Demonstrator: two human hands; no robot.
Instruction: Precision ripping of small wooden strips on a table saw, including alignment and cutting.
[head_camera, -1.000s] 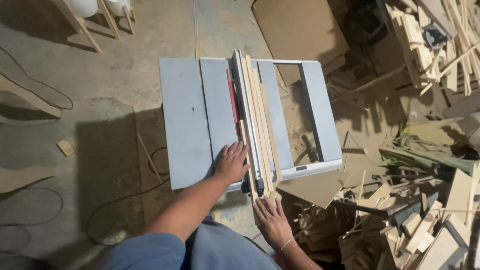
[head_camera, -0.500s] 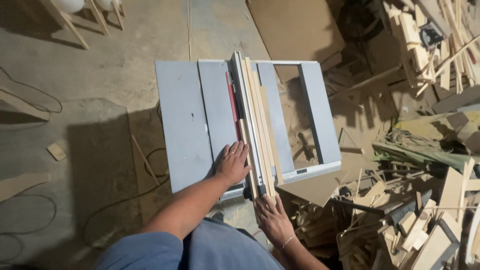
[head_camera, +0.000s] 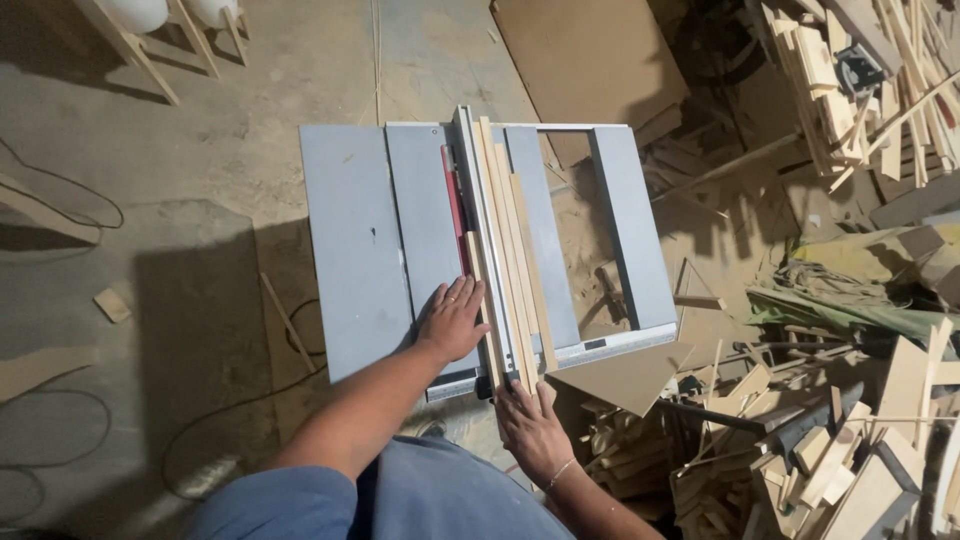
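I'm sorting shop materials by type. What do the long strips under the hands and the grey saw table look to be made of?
The long strips look like bare, unfinished wood: pale tan, matte, straight-edged. The saw table looks like metal with a smooth grey finish, flat with an even dull sheen, though painted or cast is unclear. The left hand rests flat beside the strips; the right hand meets their near ends.

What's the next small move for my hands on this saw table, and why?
Probably ease the right hand forward, feeding the wooden strips along the fence. Their near ends sit at the table's front edge against its fingers, while the left hand lies flat beside them, steadying.
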